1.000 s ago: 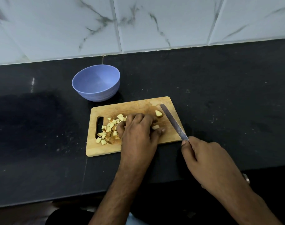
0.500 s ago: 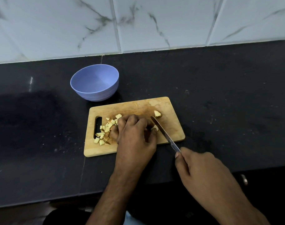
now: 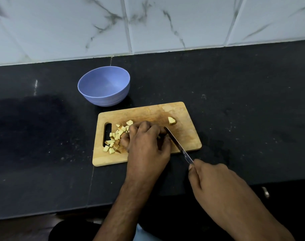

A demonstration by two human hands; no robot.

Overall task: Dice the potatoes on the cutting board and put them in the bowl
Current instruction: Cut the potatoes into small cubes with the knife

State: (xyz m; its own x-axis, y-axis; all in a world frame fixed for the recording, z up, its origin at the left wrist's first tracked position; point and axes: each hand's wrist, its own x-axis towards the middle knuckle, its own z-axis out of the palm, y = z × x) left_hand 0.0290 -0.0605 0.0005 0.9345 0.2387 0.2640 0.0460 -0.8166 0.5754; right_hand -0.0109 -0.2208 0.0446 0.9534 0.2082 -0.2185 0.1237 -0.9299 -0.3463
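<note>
Head view: left hand (image 3: 146, 145) pins a hidden potato piece on the wooden cutting board (image 3: 183, 136), fingertips touching the steel knife blade (image 3: 177, 144) in the right hand's (image 3: 216, 181) clenched grip; any slip risks a cut.

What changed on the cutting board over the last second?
The knife, gripped in the right hand, swung left from the board's right side until its blade lay against the left hand. The left hand stayed curled over the potato. The diced pile, lone chunk and empty bowl stayed put.
</note>
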